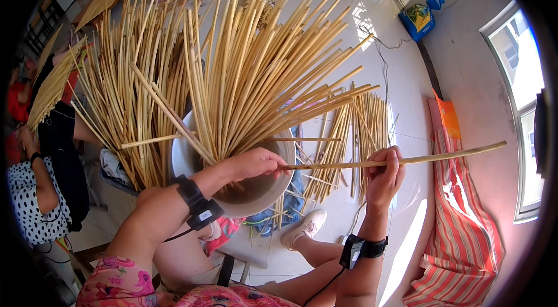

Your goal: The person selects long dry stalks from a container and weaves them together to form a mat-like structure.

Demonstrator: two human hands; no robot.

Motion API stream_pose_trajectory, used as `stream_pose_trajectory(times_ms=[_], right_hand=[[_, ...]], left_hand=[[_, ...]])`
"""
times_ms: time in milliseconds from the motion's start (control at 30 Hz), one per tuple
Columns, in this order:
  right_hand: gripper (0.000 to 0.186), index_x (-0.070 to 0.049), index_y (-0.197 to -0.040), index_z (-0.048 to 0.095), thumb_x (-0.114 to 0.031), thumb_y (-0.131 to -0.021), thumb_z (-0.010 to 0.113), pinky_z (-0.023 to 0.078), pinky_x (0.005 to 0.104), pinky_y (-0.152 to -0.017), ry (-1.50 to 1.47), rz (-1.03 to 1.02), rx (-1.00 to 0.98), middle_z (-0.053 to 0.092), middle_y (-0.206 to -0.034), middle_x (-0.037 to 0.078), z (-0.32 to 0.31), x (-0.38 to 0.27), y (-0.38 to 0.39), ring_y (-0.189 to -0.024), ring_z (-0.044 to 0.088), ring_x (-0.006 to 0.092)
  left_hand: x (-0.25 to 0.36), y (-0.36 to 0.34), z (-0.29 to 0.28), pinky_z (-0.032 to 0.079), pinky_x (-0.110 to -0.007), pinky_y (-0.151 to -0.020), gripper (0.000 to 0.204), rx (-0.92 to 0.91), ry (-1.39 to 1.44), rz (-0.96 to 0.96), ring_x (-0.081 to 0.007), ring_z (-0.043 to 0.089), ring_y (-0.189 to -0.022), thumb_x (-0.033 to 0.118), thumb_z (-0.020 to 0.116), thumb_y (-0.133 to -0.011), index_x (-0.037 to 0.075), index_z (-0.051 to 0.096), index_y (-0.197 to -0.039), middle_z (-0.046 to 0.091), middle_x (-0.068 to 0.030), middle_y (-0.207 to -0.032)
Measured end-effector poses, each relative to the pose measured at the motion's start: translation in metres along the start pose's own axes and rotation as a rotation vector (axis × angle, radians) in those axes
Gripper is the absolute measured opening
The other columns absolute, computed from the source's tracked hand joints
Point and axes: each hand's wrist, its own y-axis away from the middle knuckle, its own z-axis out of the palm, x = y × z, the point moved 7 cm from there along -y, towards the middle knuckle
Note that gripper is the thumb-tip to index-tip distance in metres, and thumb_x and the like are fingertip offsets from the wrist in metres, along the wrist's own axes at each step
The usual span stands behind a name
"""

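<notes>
A long, dry yellowish plant stalk (450, 157) lies nearly level across both my hands. My left hand (253, 165) pinches its darker left end, just over the rim of a white bucket (270, 205). Farther along the same stalk, my right hand (385, 179) has its fingers curled round it, and the rest sticks out to the right. In the bucket stands a thick, fanned-out bunch of similar stalks (250, 74). Brownish water (235, 193) seems to show at the bottom. Another dense bunch of stalks (133, 74) stands close by on the left.
Loose stalks (369, 121) lie on the tiled floor beyond my right hand. A striped red cloth (456, 237) lies along the right wall below a window. At far left sits another person (43, 191) near a flat stalk panel (55, 89). A blue bag (417, 21) stands at the back wall.
</notes>
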Motion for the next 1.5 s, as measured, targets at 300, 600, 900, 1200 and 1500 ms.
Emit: stream_pose_trajectory(times_ms=[300, 600, 900, 1200, 1500], right_hand=[[0.033, -0.004, -0.073, 0.046, -0.022, -0.098, 0.036, 0.035, 0.0207, -0.041, 0.055, -0.015, -0.034, 0.05, -0.06, 0.006, 0.006, 0.001, 0.002, -0.045, 0.042, 0.0085], [0.031, -0.002, -0.076, 0.05, -0.021, -0.099, 0.041, 0.039, 0.021, -0.046, 0.268, 0.043, -0.117, 0.049, -0.06, 0.003, 0.027, 0.022, 0.012, -0.05, 0.048, 0.0078], [0.015, 0.0, -0.094, 0.057, -0.015, -0.091, 0.057, 0.045, 0.0328, -0.064, 0.713, -0.019, -0.67, 0.056, -0.075, 0.008, 0.096, 0.046, 0.042, -0.071, 0.057, 0.02], [0.027, 0.0, -0.083, 0.056, -0.022, -0.097, 0.048, 0.04, 0.0216, -0.046, 0.331, 0.208, -0.196, 0.055, -0.06, 0.003, 0.04, 0.036, 0.007, -0.051, 0.05, 0.0068], [0.033, -0.005, -0.073, 0.05, -0.026, -0.098, 0.046, 0.024, 0.0198, -0.035, 0.211, 0.213, 0.377, 0.042, -0.049, -0.001, -0.042, 0.021, -0.013, -0.038, 0.033, 0.005]], left_hand=[[-0.006, -0.004, -0.005, 0.038, -0.02, -0.066, 0.024, 0.019, -0.025, 0.012, -0.0069, 0.049, -0.069, 0.015, 0.049, -0.086, 0.002, 0.068, -0.094, 0.059, 0.0007, -0.075], [-0.068, -0.018, -0.047, 0.04, -0.033, -0.099, 0.042, 0.309, -0.496, -0.191, -0.0302, 0.053, -0.115, 0.011, 0.045, -0.085, -0.006, 0.052, -0.123, 0.056, -0.0219, -0.121], [-0.081, -0.014, -0.046, 0.04, -0.042, -0.096, 0.04, 0.154, -1.262, -0.36, -0.0395, 0.053, -0.111, 0.014, 0.046, -0.085, -0.01, 0.052, -0.117, 0.055, -0.0283, -0.117], [-0.042, -0.022, -0.036, 0.048, -0.032, -0.074, 0.029, 0.176, -0.498, 0.058, -0.0237, 0.061, -0.079, 0.021, 0.044, -0.093, -0.002, 0.062, -0.094, 0.065, -0.0141, -0.087], [-0.003, -0.007, -0.007, 0.042, -0.024, -0.065, 0.03, -0.032, -0.23, 0.146, -0.0091, 0.047, -0.067, 0.023, 0.043, -0.098, 0.0, 0.061, -0.093, 0.05, 0.0006, -0.071]])
